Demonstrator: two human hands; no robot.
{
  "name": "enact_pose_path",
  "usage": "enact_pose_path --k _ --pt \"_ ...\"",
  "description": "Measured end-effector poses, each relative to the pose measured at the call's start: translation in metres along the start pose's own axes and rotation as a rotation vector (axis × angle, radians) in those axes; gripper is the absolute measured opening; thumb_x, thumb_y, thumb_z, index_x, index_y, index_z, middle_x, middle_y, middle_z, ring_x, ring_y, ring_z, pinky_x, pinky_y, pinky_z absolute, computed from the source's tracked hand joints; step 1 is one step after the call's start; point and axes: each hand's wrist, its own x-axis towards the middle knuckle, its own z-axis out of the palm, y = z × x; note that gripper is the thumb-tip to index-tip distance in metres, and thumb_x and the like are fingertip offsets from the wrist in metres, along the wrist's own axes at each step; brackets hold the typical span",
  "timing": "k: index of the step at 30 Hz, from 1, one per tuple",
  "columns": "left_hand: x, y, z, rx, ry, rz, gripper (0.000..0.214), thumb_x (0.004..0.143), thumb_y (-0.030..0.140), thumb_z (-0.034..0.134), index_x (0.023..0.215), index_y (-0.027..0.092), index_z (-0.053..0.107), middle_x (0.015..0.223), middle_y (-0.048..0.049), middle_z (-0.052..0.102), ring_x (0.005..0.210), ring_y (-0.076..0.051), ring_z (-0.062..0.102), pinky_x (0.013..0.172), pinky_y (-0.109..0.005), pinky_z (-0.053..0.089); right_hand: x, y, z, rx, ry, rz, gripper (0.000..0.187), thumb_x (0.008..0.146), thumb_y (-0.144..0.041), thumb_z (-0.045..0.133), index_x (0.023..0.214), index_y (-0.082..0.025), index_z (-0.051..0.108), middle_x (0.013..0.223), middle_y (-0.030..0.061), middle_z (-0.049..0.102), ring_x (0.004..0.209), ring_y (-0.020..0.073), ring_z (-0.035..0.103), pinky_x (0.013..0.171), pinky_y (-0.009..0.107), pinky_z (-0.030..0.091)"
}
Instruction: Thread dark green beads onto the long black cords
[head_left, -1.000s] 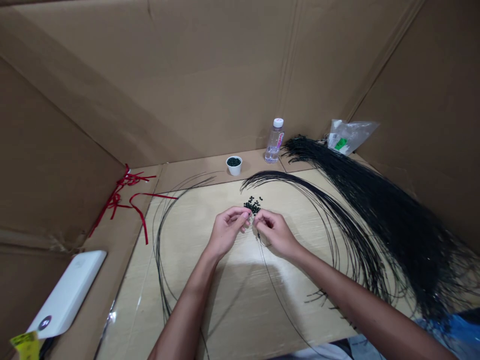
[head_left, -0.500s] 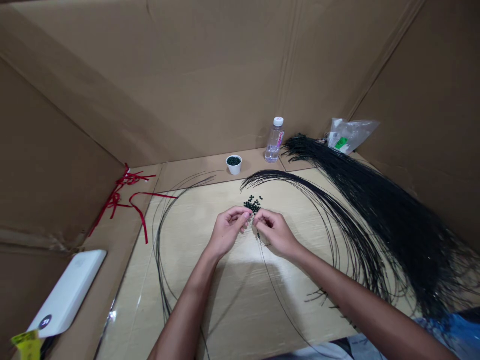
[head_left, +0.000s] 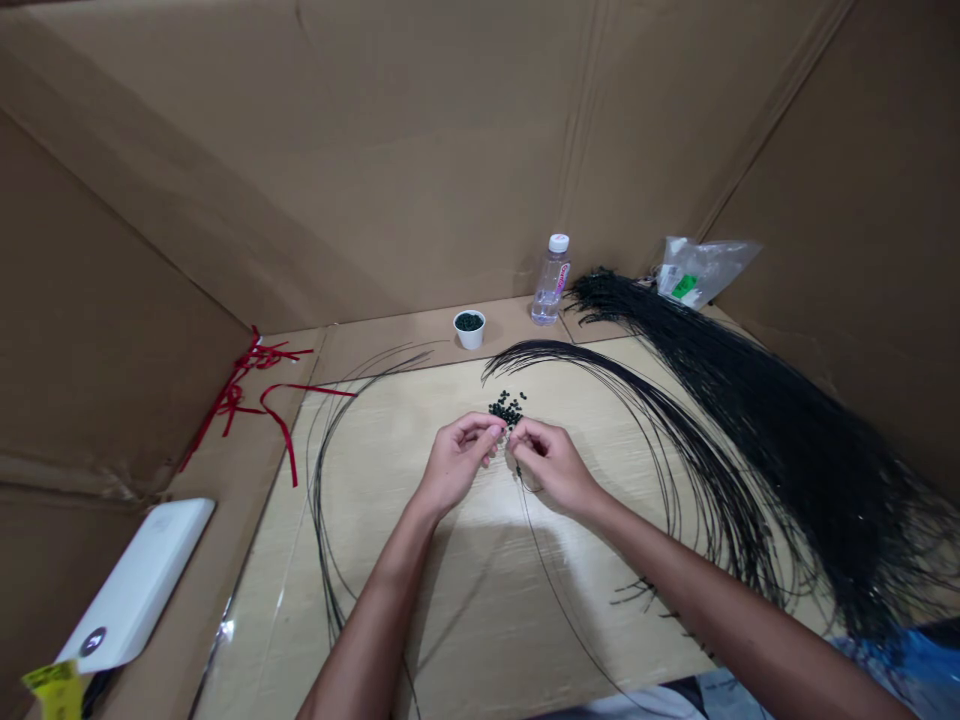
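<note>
My left hand (head_left: 454, 462) and my right hand (head_left: 549, 462) meet fingertip to fingertip over the pale wooden board (head_left: 465, 600). Both pinch closed. A thin black cord (head_left: 551, 585) runs from my right hand's pinch down toward me. What my left fingers hold is too small to name. A small pile of dark beads (head_left: 507, 408) lies just beyond my fingertips.
A fan of black cords (head_left: 675, 440) and a thick black bundle (head_left: 780, 420) lie at the right. Loose cords (head_left: 319, 500) curve at the left. A white cup of beads (head_left: 469, 328), a water bottle (head_left: 551, 280), a plastic bag (head_left: 701, 270), red ribbons (head_left: 255, 395), a white device (head_left: 139, 585). Cardboard walls surround.
</note>
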Motion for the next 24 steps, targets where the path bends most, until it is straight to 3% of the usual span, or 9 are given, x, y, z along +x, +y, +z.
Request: enact_pose_path --k 24 --pt "-0.0004 0.0001 0.0002 0.027 -0.009 0.014 0.039 0.086 0.053 0.085 0.101 0.017 0.081 0.079 -0.0033 0.069 0.068 -0.013 0.058 0.061 -0.024 0.046 -0.0012 0.001 0.0007 -0.019 0.008 0.007 0.014 0.083 -0.03 0.062 0.072 -0.021 0.059 0.062 -0.0049 0.047 0.06 0.014 0.038 0.06 0.029 0.029"
